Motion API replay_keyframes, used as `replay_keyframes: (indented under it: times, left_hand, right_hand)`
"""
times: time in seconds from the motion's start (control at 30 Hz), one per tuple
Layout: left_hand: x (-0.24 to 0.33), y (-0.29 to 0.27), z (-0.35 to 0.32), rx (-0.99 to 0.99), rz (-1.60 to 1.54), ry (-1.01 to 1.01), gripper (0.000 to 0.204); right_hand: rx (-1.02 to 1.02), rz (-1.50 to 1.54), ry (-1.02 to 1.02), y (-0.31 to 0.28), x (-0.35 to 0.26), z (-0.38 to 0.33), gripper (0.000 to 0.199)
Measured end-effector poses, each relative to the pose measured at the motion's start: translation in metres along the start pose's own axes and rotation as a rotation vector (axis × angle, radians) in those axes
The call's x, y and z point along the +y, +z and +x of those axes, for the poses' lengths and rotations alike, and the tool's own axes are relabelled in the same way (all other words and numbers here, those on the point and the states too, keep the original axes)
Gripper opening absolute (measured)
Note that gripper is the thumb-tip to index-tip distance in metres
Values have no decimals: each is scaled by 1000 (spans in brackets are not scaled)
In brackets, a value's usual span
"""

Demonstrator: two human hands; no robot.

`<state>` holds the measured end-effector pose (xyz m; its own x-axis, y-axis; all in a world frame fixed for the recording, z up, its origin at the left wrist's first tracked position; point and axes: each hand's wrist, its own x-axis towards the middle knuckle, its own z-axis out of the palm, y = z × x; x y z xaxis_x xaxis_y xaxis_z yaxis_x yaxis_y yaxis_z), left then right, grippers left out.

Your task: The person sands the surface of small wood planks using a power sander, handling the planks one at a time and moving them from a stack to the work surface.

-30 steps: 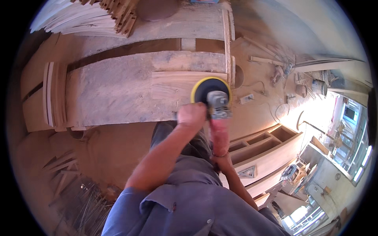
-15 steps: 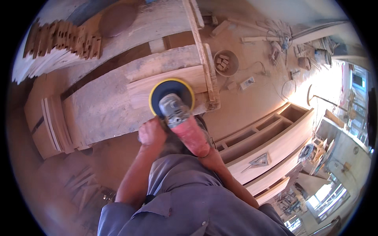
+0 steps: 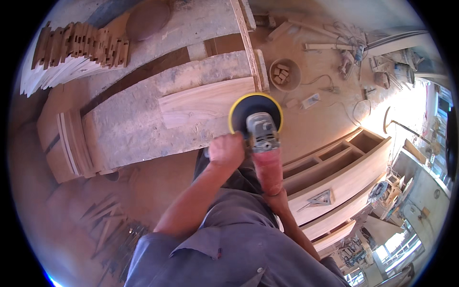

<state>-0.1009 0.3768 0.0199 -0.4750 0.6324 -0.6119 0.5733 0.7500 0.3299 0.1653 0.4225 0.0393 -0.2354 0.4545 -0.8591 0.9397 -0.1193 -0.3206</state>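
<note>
An angle grinder [image 3: 264,131] with a grey head, a red body and a yellow-rimmed black sanding disc [image 3: 243,111] is in both my hands. My left hand [image 3: 226,151] is closed beside the disc, around what looks like the side handle, which the fingers hide. At the rear end of the red body, my right hand [image 3: 276,201] is wrapped round the grinder, partly hidden by it. A pale wooden board [image 3: 198,102] lies on the dusty workbench [image 3: 126,126]. The disc overlaps the board's right end in the view; whether it touches the wood I cannot tell.
Slotted wooden pieces [image 3: 81,45] are stacked at the far left, near a round brown disc [image 3: 148,19]. A bucket of wood blocks [image 3: 285,75] stands on the floor beyond the bench's right end. A long wooden cabinet frame [image 3: 330,186] lies at my right. Cords [image 3: 354,107] trail across the floor.
The grinder has moved right along the board, from over its middle to its right end, and its body has swung more upright in the view. Both hands have kept their grip.
</note>
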Motion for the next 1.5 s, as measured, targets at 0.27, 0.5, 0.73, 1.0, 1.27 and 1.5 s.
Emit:
replay_keyframes:
  times: [0.27,0.5,0.73,1.0,1.27,1.5]
  left_hand:
    - [-39,-6,-32,84,-31,-138,19]
    - [23,-7,25,79,-93,101,19]
    - [-30,-30,-7,135,-73,-100,16]
    - [-12,-7,17,118,-80,4,14]
    - [-38,-8,-9,166,-78,-79,8]
    - [-23,-9,-2,124,-36,-31,9]
  right_hand:
    - [-28,-142,-93,20,-20,2,33]
    - [93,90,36,-18,9,17,28]
    - [86,-65,-177,14,-23,24,28]
    - [96,-109,-82,-2,-15,21,29]
    - [103,-152,-225,14,-18,19,28]
    - [90,-223,-55,8,-23,13,31]
